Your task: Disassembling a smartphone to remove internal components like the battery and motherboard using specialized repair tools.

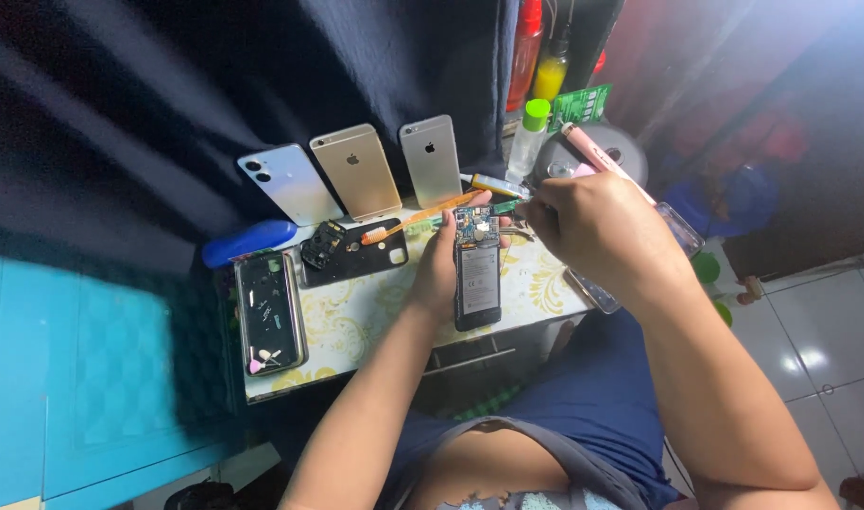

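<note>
A dark cloth hangs behind a small table (356, 316) with a yellow floral top, set beside a turquoise panel and a tiled floor. On it the left hand (441, 269) is wrapped around the opened phone (476, 274), back cover off, battery and circuit board showing; it lies near the table's middle, tilted up at the top end. The right hand (597, 227) is closed on a pink-handled tool (597, 156) whose shaft points toward one o'clock while its working end, hidden by the fingers, meets the board at the phone's top edge.

At eleven o'clock from the phone three phone backs (351, 175) lean against the cloth. A black rear cover (356, 253) with loose parts lies at nine o'clock, a clear tray of small bits (269, 312) farther that way, and an orange toothbrush (422, 217) just above.

As I judge it, the work goes best with the left hand pinning the phone firmly, the tool tip kept light and square to the board, and freed parts set straight into the tray.
</note>
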